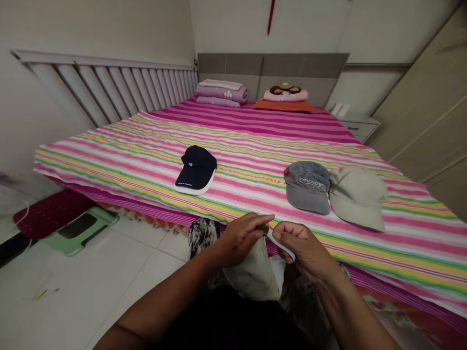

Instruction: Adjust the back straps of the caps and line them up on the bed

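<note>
On the bed sheet, a baseball cap lies left of centre and a second cap touches a third cap at right, with folded bedding and a pillow behind them at upper centre, while a fourth cap sits between the left hand and right hand at bottom centre.

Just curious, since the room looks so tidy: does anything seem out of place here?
A small yellow scrap lies alone on the white floor, as if dropped. A black-and-white patterned bundle also sits against the bed edge, near the left hand; it looks left there, though it's unclear what it is.
</note>
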